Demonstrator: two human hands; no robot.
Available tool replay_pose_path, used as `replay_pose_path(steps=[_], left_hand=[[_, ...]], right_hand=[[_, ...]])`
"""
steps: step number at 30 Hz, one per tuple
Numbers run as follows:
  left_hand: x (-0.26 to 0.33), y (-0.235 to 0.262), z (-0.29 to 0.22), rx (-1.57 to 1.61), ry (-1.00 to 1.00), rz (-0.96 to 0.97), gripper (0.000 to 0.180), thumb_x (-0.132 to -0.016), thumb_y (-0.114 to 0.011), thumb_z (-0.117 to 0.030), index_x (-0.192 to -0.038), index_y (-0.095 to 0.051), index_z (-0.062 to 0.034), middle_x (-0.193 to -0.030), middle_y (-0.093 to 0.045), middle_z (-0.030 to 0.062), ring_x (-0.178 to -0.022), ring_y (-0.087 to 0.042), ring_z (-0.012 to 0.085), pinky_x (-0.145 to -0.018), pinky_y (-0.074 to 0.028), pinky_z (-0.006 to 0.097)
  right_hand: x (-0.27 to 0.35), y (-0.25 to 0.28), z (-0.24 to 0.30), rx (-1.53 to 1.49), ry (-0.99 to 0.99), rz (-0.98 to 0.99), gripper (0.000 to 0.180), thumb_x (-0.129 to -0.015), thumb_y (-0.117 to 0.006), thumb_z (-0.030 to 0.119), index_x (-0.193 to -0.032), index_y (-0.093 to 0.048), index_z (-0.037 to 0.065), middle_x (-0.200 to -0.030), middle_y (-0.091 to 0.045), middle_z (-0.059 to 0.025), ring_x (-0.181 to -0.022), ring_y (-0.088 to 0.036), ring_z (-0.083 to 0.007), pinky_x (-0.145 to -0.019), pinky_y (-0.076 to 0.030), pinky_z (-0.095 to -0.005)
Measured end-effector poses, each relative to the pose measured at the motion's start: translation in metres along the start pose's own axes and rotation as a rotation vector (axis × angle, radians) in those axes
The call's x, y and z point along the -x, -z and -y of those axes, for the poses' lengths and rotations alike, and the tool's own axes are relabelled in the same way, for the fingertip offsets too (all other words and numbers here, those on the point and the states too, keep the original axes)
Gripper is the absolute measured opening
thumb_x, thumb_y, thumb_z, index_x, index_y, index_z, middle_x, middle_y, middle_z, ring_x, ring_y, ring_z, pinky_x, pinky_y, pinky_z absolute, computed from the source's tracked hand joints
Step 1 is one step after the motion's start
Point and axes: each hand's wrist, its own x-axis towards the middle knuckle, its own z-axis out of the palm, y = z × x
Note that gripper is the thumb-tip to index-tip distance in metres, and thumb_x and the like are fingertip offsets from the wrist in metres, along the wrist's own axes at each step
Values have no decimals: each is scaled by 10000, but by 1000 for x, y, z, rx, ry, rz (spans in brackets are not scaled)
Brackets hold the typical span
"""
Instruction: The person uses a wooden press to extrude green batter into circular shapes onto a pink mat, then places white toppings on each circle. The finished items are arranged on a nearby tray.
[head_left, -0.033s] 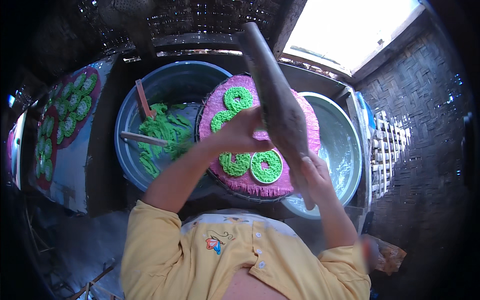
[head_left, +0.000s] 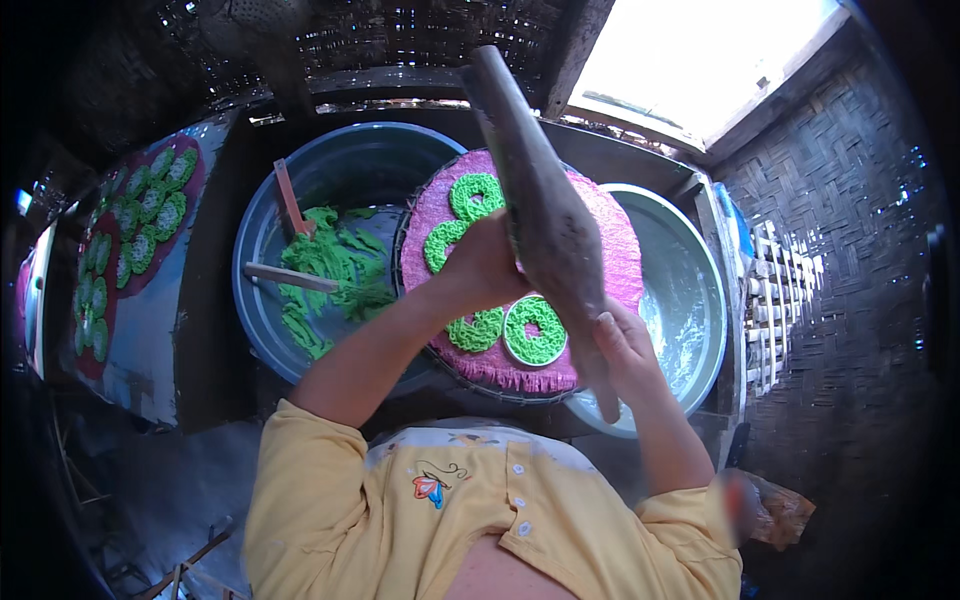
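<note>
A long, dark wooden dough press (head_left: 562, 215), wide in the middle and narrow at the ends, slants over a round pink mat (head_left: 620, 240). At its middle, my left hand (head_left: 488, 262) is closed against its left side, fingers partly hidden. My right hand (head_left: 628, 352) grips its lower end, thumb on top. On the mat lie several rings of bright green dough strands, such as the upper ring (head_left: 476, 197). The nearest dough ring (head_left: 534, 330) sits inside a thin pale hoop. The mat's underside rests across two basins.
Left, a blue-grey basin (head_left: 250, 325) holds loose green dough (head_left: 335, 262), a reddish stick (head_left: 290, 198) and a pale wooden stick (head_left: 290, 277). A pale green basin (head_left: 712, 310) with water stands right. Further left, another round mat (head_left: 130, 280) carries several green rings. A woven wall (head_left: 850, 230) borders the right.
The press has shifted slightly left. My left hand has risen a little and its fingers have closed in; my right hand keeps its hold.
</note>
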Motion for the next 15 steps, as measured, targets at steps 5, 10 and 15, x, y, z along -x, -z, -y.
replay_pose_path(steps=[5, 10, 15], left_hand=[[35, 25, 52, 43, -82, -256, 405, -787, -661, -240, -1143, -532, -97, -1072, -608, 74, -958, -600, 179, -824, -475, 320], [115, 93, 58, 173, 21, -442, 224, -853, -576, -259, -973, -545, -72, -838, -543, 30, -725, -529, 173, -658, -439, 280], [150, 120, 35, 535, -174, -675, 336, -743, -753, -217, -809, -434, -135, -671, -419, -31, -661, -448, 109, -820, -380, 329]], right_hand=[[-19, 5, -12, 471, 237, -30, 339, -862, -597, 317, -1020, -644, 21, -730, -583, -51, -698, -564, -161, -643, -449, -289], [-26, 27, -41, 965, -34, -330, 227, -774, -672, 255, -744, -678, 29, -686, -553, -101, -680, -574, -255, -644, -455, -378], [-29, 33, -71, 996, -64, -305, 193, -750, -651, 229, -750, -673, 37, -722, -576, -111, -731, -587, -285, -692, -461, -404]])
